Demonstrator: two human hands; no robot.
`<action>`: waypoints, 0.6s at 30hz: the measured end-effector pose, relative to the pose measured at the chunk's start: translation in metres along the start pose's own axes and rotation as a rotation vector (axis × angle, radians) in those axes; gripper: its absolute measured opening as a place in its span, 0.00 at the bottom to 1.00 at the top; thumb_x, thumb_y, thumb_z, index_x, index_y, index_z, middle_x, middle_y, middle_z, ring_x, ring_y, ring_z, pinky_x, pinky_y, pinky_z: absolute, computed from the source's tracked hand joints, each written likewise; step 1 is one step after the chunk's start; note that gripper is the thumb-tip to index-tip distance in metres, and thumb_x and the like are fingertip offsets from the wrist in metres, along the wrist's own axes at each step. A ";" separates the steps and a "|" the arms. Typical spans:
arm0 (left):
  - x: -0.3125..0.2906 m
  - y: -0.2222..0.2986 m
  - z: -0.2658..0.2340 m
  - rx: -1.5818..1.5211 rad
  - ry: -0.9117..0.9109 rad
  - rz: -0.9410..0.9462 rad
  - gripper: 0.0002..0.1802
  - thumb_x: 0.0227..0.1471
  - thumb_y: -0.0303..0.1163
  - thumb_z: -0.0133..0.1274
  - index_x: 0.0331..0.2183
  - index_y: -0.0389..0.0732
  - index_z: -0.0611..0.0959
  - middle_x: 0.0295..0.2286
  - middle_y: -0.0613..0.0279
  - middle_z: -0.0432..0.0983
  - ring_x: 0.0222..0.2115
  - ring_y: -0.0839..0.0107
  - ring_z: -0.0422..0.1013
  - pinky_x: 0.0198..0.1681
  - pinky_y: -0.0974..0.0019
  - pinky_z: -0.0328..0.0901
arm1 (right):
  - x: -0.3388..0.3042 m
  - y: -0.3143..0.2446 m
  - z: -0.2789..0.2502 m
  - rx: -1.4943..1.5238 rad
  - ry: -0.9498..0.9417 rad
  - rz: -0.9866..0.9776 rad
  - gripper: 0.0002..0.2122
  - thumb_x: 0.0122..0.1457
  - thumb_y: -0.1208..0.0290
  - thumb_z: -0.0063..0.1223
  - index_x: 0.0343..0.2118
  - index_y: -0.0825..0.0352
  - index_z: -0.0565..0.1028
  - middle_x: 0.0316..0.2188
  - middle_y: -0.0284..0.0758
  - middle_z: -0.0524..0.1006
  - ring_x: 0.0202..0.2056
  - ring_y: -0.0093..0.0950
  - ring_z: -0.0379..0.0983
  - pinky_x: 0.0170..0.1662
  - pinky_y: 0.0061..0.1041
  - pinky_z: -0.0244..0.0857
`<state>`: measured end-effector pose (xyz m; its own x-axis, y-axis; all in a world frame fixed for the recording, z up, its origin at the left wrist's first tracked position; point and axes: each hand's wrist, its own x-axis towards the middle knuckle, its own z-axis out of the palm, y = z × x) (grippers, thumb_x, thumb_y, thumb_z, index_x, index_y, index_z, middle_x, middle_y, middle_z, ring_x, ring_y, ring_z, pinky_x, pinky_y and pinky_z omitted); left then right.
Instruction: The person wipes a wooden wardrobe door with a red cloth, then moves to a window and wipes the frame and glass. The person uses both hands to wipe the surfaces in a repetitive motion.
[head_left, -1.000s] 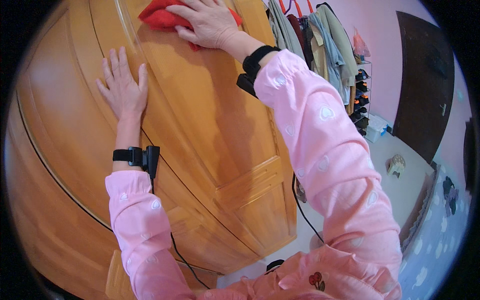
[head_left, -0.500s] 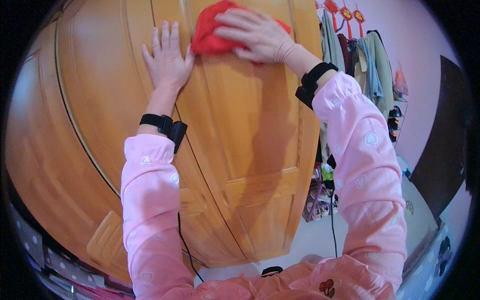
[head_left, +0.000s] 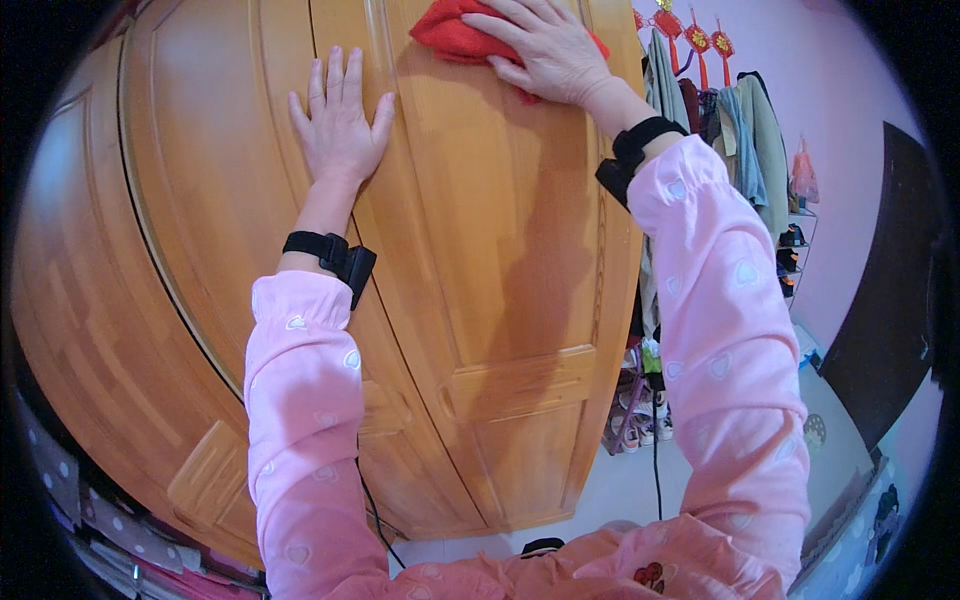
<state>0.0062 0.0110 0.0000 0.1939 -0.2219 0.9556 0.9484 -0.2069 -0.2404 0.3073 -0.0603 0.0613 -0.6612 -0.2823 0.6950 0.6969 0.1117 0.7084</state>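
A tall orange-brown wooden wardrobe [head_left: 520,300] with panelled doors stands right in front of me. High on its right door, my right hand [head_left: 555,55] presses a red cloth [head_left: 460,40] against the wood, fingers laid over it. Part of the cloth is hidden under the palm. My left hand [head_left: 343,130] lies flat on the wardrobe near the seam between two doors, fingers spread and nothing in it. Both forearms are raised, each with a black strap and small device at the wrist.
Hanging clothes [head_left: 755,150] and red knotted ornaments [head_left: 697,40] are on the pink wall to the right. Below stands a rack with shoes [head_left: 640,425]. A dark door [head_left: 880,280] is at the far right. Polka-dot fabric [head_left: 130,525] lies at the lower left.
My right hand and the red cloth have slid up and to the right across the door. The left hand has stayed nearly in place.
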 end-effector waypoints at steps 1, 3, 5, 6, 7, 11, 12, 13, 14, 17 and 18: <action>0.000 0.000 0.000 0.003 0.004 0.000 0.40 0.62 0.59 0.45 0.70 0.55 0.59 0.71 0.65 0.49 0.71 0.61 0.44 0.70 0.35 0.37 | -0.003 0.005 -0.002 -0.047 0.016 0.071 0.26 0.56 0.58 0.57 0.59 0.60 0.73 0.64 0.40 0.67 0.65 0.41 0.59 0.67 0.43 0.54; 0.000 -0.001 0.000 0.004 0.012 0.000 0.41 0.62 0.59 0.45 0.70 0.55 0.59 0.71 0.65 0.50 0.71 0.61 0.44 0.70 0.35 0.37 | -0.004 0.012 -0.002 -0.138 0.048 0.214 0.26 0.56 0.58 0.57 0.59 0.60 0.72 0.63 0.40 0.67 0.65 0.41 0.59 0.67 0.42 0.53; 0.001 -0.001 0.000 0.005 -0.006 -0.016 0.41 0.62 0.59 0.45 0.70 0.55 0.59 0.71 0.66 0.50 0.71 0.62 0.45 0.70 0.35 0.38 | 0.000 0.010 0.004 -0.226 0.132 0.400 0.27 0.57 0.58 0.57 0.59 0.61 0.72 0.63 0.41 0.68 0.65 0.42 0.60 0.67 0.44 0.53; 0.001 -0.001 0.000 -0.006 0.016 0.000 0.41 0.62 0.59 0.45 0.70 0.56 0.59 0.71 0.66 0.50 0.71 0.62 0.45 0.70 0.35 0.38 | 0.003 0.006 0.009 -0.271 0.172 0.472 0.27 0.57 0.58 0.57 0.59 0.61 0.71 0.63 0.41 0.68 0.65 0.42 0.59 0.67 0.45 0.53; 0.001 -0.001 0.000 -0.007 0.014 -0.003 0.41 0.61 0.59 0.45 0.70 0.56 0.59 0.70 0.66 0.50 0.71 0.62 0.45 0.70 0.35 0.38 | 0.006 0.001 0.013 -0.314 0.212 0.542 0.28 0.56 0.58 0.57 0.60 0.61 0.71 0.62 0.42 0.68 0.65 0.42 0.59 0.67 0.45 0.53; 0.000 -0.001 -0.001 0.006 0.003 -0.020 0.40 0.61 0.59 0.46 0.69 0.56 0.59 0.70 0.67 0.50 0.71 0.62 0.46 0.70 0.36 0.38 | 0.000 -0.028 0.016 -0.178 0.133 0.466 0.28 0.56 0.57 0.58 0.60 0.62 0.71 0.64 0.42 0.65 0.66 0.42 0.56 0.68 0.47 0.50; 0.000 -0.001 -0.001 0.006 0.016 -0.010 0.40 0.61 0.59 0.46 0.69 0.56 0.59 0.70 0.67 0.50 0.71 0.62 0.45 0.70 0.36 0.38 | -0.004 -0.027 0.010 -0.125 0.083 0.345 0.28 0.56 0.57 0.58 0.60 0.61 0.71 0.65 0.42 0.65 0.67 0.43 0.56 0.70 0.47 0.48; 0.000 -0.001 -0.001 0.009 0.012 -0.009 0.40 0.61 0.59 0.46 0.69 0.56 0.59 0.70 0.67 0.50 0.71 0.63 0.45 0.70 0.36 0.38 | -0.007 -0.026 0.005 -0.090 0.045 0.273 0.28 0.56 0.57 0.58 0.60 0.60 0.71 0.65 0.43 0.64 0.67 0.43 0.56 0.70 0.47 0.48; 0.001 -0.001 -0.001 0.010 0.008 -0.008 0.40 0.61 0.59 0.46 0.69 0.56 0.59 0.70 0.67 0.50 0.71 0.63 0.45 0.70 0.36 0.38 | -0.011 -0.023 -0.001 -0.057 0.005 0.202 0.28 0.56 0.57 0.58 0.61 0.60 0.71 0.65 0.43 0.64 0.67 0.43 0.55 0.71 0.46 0.47; 0.001 -0.001 -0.002 0.009 0.003 -0.007 0.40 0.61 0.59 0.45 0.69 0.56 0.59 0.70 0.66 0.50 0.71 0.62 0.45 0.70 0.36 0.38 | -0.017 -0.009 -0.013 -0.013 -0.070 0.068 0.28 0.56 0.57 0.58 0.61 0.58 0.71 0.66 0.43 0.64 0.68 0.43 0.56 0.71 0.45 0.48; 0.001 0.000 -0.003 0.002 0.004 -0.005 0.40 0.62 0.58 0.45 0.69 0.56 0.59 0.70 0.66 0.50 0.71 0.62 0.45 0.70 0.36 0.38 | -0.018 -0.004 -0.014 -0.017 -0.080 0.057 0.28 0.56 0.57 0.58 0.61 0.58 0.71 0.66 0.42 0.64 0.68 0.43 0.56 0.71 0.44 0.48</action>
<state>0.0054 0.0084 0.0005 0.1884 -0.2247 0.9560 0.9497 -0.2063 -0.2356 0.3204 -0.0692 0.0441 -0.6401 -0.1992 0.7420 0.7380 0.1091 0.6660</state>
